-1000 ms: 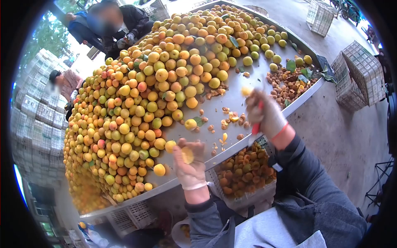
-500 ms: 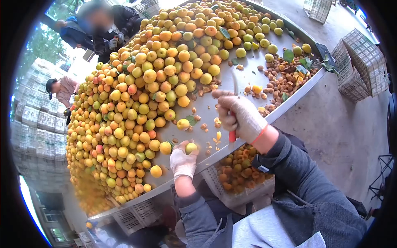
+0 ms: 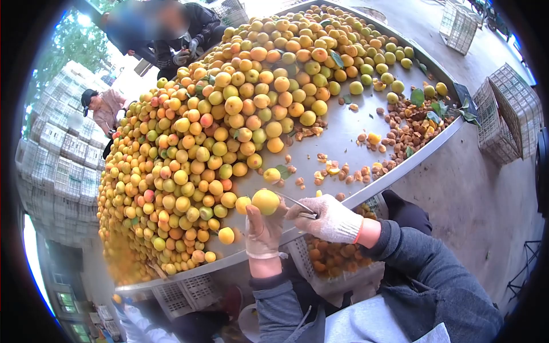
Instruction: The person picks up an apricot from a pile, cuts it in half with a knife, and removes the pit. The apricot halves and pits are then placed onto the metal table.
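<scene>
My left hand (image 3: 264,233), in a pale glove, holds up a yellow apricot (image 3: 265,202) between thumb and fingers above the table's near edge. My right hand (image 3: 333,219), gloved as well, is closed around a knife (image 3: 297,203). Its thin blade points left, the tip right at the side of the held apricot; the handle is hidden in my fist. Left of my hands, a large heap of apricots (image 3: 189,163) covers much of the metal table (image 3: 349,134). Scattered pits and bits of flesh (image 3: 331,170) lie just beyond my right hand.
A pile of brown pits (image 3: 414,123) lies at the table's right corner. Below the near edge stands a crate (image 3: 300,251) holding cut apricots. Plastic crates (image 3: 506,111) stand on the floor at right, with stacks (image 3: 57,160) at far left. Other people (image 3: 106,108) are across the heap.
My right hand has come down and left, bringing the knife from upright to the apricot. My left hand has raised the apricot slightly. The view has shifted a little.
</scene>
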`<state>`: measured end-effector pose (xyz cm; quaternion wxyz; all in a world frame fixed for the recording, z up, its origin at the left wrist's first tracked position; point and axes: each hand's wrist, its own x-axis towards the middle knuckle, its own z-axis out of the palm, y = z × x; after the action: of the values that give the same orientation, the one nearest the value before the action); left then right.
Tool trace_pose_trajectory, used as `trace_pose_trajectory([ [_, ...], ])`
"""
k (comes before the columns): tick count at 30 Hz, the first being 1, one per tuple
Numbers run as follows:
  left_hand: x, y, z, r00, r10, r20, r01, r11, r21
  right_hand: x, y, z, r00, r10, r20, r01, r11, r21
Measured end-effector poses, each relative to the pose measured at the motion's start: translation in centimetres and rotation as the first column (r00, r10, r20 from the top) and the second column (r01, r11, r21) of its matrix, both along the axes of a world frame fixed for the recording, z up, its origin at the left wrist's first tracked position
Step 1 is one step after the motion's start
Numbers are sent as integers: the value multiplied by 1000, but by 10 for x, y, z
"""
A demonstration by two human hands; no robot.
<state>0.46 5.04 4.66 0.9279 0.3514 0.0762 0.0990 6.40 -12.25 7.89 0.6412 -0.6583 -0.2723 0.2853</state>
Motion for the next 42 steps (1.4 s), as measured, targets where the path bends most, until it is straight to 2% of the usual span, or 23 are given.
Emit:
trace_pose_trajectory([
  [2,0,-1,2,1000,-14,6,14,1000,26,-3,3,6,1000,20,22,-18,997,-76],
  [4,-1,0,2,997,-12,-77,5,996,-85,-4,6,0,998,28,58,-23,996,-86],
  [5,-1,-2,2,997,-12,-77,5,996,-85,-4,7,-2,995,33,94,-24,995,-94],
  [7,-2,-7,0,978,151,-143,-103,949,298,-4,7,1,995,20,99,-11,996,-86],
  [8,-2,-6,2,978,151,-143,-103,949,297,-4,6,1,995,6,103,2,997,-76],
  [9,-3,-5,6,989,66,-135,-53,993,101,-4,6,0,995,6,101,2,997,-78],
  [10,-3,-5,8,994,-14,-110,4,995,-97,-4,6,-3,1000,-3,26,5,999,-44],
  [11,-3,-5,8,994,-14,-111,4,995,-98,-3,6,-4,999,-10,-49,10,1000,-10],
  [13,-1,-5,9,997,31,-67,-34,999,-33,-2,5,-1,998,-14,-60,13,1000,-15],
  [14,0,-3,5,997,28,-67,-30,999,-33,-1,4,0,997,-18,-72,16,1000,-20],
  [16,0,3,-4,1000,0,9,0,997,74,-1,5,-4,996,-26,-86,25,1000,-3],
  [23,-4,-3,8,989,-58,137,48,996,71,3,0,7,973,30,-231,-25,999,27],
  [26,-4,-14,26,990,-21,136,20,1000,9,2,0,-1,977,45,-209,-34,998,55],
  [28,-3,-20,32,997,-24,73,35,988,-152,0,1,-4,989,37,-140,-31,999,42],
  [30,-2,-23,35,997,-34,69,44,986,-160,-1,0,-2,997,27,-73,-25,999,26],
  [32,-1,-25,31,997,-40,65,51,984,-171,-3,-1,4,1000,-2,-25,0,996,-84],
  [34,0,-25,19,997,-28,70,27,1000,3,-2,0,-1,1000,-10,-22,8,995,-95],
  [35,2,-25,16,997,-26,72,26,1000,2,-2,1,-2,1000,-16,-19,14,994,-108],
  [37,2,-24,13,990,-49,134,25,984,175,-1,-1,5,1000,-5,-7,4,991,-134],
  [42,2,-27,15,991,-25,134,7,992,127,0,-2,8,1000,19,9,-18,985,-171],
])
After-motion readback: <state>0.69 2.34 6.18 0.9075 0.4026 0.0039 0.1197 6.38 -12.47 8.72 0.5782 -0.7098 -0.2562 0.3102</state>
